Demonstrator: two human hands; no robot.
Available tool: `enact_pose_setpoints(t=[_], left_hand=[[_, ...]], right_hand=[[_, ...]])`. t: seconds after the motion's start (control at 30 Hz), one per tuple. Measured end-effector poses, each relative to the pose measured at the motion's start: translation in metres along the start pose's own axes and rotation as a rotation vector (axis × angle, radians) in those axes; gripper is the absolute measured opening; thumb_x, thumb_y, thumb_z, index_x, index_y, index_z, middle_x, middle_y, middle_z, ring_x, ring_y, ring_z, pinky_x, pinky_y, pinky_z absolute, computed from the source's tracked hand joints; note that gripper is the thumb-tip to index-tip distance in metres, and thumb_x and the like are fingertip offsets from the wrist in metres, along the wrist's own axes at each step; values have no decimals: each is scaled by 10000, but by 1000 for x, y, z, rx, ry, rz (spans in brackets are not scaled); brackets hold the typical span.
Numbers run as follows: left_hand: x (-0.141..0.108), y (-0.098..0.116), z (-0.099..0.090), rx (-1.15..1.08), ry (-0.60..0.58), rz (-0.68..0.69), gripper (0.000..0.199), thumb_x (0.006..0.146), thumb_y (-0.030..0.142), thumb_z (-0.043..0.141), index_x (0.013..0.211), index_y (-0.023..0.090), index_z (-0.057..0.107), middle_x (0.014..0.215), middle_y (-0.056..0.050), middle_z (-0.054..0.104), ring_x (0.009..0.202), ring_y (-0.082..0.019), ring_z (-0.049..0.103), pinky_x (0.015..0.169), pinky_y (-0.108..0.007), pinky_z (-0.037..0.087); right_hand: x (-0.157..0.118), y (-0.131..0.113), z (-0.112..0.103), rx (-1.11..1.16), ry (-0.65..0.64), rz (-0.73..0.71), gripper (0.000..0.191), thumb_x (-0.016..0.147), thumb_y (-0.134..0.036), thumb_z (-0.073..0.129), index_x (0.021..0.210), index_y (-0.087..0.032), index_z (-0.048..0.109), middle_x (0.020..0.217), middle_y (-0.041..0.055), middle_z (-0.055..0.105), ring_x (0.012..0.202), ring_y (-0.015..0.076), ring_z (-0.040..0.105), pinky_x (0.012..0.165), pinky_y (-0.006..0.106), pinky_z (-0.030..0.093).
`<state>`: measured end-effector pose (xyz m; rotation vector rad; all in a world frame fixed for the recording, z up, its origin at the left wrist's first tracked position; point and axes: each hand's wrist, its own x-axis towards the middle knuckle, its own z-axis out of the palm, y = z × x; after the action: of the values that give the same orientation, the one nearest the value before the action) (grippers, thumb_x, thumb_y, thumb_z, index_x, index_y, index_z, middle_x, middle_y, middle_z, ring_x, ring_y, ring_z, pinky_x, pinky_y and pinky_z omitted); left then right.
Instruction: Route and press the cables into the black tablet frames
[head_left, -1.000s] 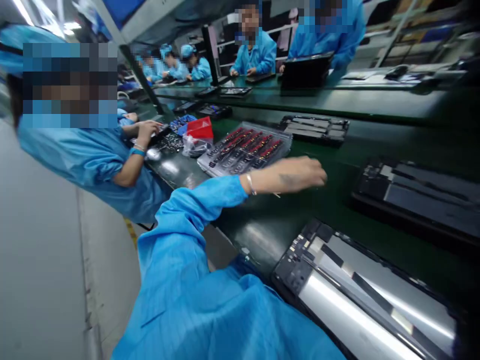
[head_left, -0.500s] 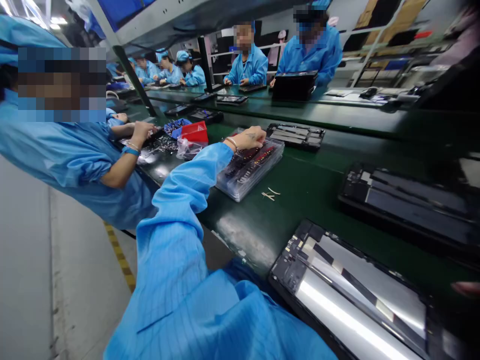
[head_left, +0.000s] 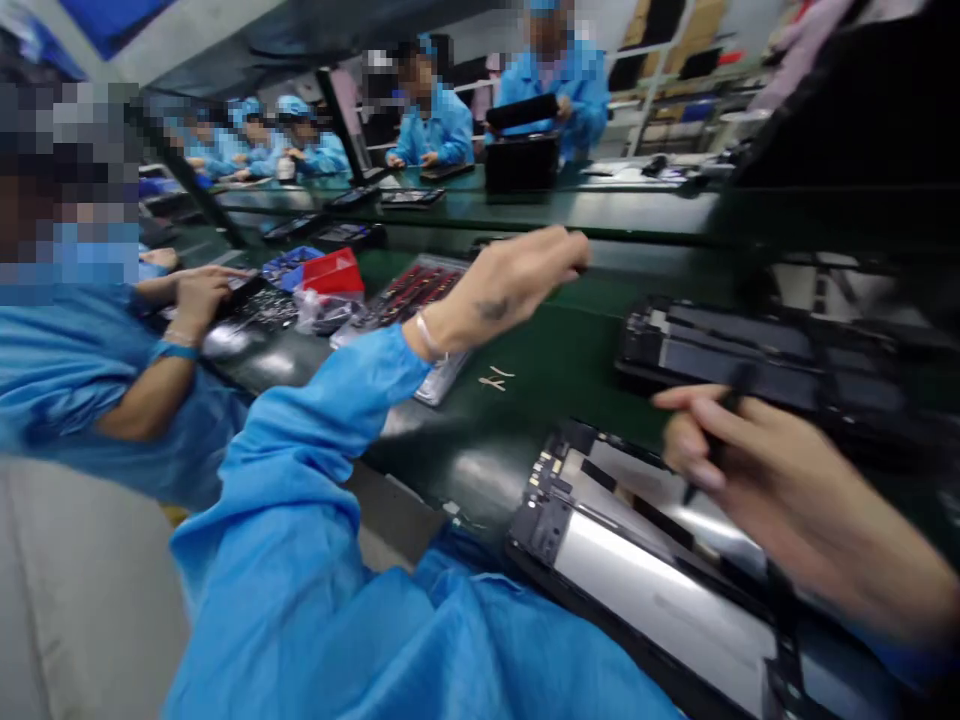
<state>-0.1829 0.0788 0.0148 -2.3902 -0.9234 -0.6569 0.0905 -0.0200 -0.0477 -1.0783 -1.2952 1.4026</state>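
Observation:
My left hand point(head_left: 510, 285) is raised above the green bench, past the edge of a clear plastic tray point(head_left: 439, 378) of small dark-red parts. Its fingers are pressed together; whatever they may hold is hidden. On the right, my right hand point(head_left: 765, 490), slightly blurred, grips a slim black pen-like tool point(head_left: 720, 440) between thumb and fingers, point downward. Under that hand lies an opened tablet-like device point(head_left: 645, 590) with silver panels, a black frame and small connectors at its left end.
Another opened device point(head_left: 750, 350) lies behind. Thin pale strips point(head_left: 496, 378) rest on the green bench point(head_left: 555, 350). A red bin point(head_left: 332, 272) and blue bin point(head_left: 289, 268) stand left, beside a co-worker's hands point(head_left: 199, 300). More people in blue sit across the bench.
My left hand has lifted off the tray and come right and nearer. My right hand has entered from the right edge with the black tool. The view has shifted to the right.

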Motion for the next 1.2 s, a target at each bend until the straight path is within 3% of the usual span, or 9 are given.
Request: enact_pose_setpoints(t=[0.1, 0.17, 0.23, 0.4, 0.5, 0.7, 0.87, 1.07, 1.2], left_hand=[[3, 68, 2, 130, 220, 496, 320, 1098, 263, 392, 1109, 183, 702, 964, -55, 731, 905, -174, 705, 767, -284, 558], [2, 92, 9, 100, 402, 733, 238, 1053, 306, 537, 1060, 183, 741, 962, -40, 752, 904, -173, 724, 775, -271, 585], [3, 102, 18, 42, 505, 835, 185, 1011, 294, 616, 1018, 181, 763, 958, -34, 762, 900, -171, 735, 831, -269, 607], [8, 105, 31, -19, 523, 891, 163, 992, 273, 643, 994, 166, 766, 945, -41, 761, 881, -167, 736, 842, -270, 617], [7, 107, 29, -122, 480, 792, 139, 1002, 224, 628, 949, 153, 735, 908, -30, 752, 849, -144, 717, 798, -252, 597], [3, 108, 20, -155, 222, 241, 177, 1061, 226, 535, 948, 144, 645, 843, -37, 677, 747, -140, 599, 688, -261, 504], [-3, 111, 7, -62, 79, 191, 206, 1080, 213, 467, 942, 160, 610, 835, -23, 629, 762, -145, 570, 676, -260, 453], [-12, 123, 0, 8, 53, 212, 249, 1057, 112, 407, 884, 169, 578, 785, -21, 613, 717, -151, 556, 639, -292, 410], [-23, 107, 0, -20, -1, 145, 266, 1053, 125, 386, 900, 186, 594, 789, -25, 614, 779, -166, 585, 672, -306, 405]], right_hand=[[4, 4, 13, 256, -121, 168, 378, 837, -558, 771, 799, -187, 711, 650, 1, 512, 567, 110, 424, 534, 254, 413], [3, 5, 14, 354, -98, 175, 377, 814, -521, 811, 727, -187, 661, 661, -11, 502, 607, 108, 432, 559, 234, 416], [0, 5, 10, 372, -27, 160, 334, 776, -458, 862, 743, -182, 677, 722, -8, 542, 656, 102, 465, 572, 210, 413], [0, 6, -1, 262, 68, 99, 252, 766, -403, 868, 820, -190, 745, 790, 10, 602, 697, 104, 507, 573, 209, 394], [4, 8, -3, 135, 108, -17, 225, 786, -403, 842, 823, -199, 755, 736, 4, 613, 641, 107, 505, 536, 228, 369], [1, 1, -5, -329, 161, -393, 123, 894, -296, 716, 833, -201, 765, 679, -13, 666, 561, 102, 498, 532, 257, 369], [-5, -4, -3, -614, 186, -549, 127, 919, -236, 660, 817, -213, 731, 754, 10, 709, 641, 152, 579, 600, 296, 401], [-9, 1, 0, -722, 120, -635, 121, 900, -165, 625, 854, -230, 717, 749, 2, 701, 646, 157, 607, 611, 301, 396], [-12, 4, 2, -758, 55, -602, 99, 922, -235, 643, 909, -228, 740, 795, 9, 732, 664, 165, 630, 610, 303, 413]])
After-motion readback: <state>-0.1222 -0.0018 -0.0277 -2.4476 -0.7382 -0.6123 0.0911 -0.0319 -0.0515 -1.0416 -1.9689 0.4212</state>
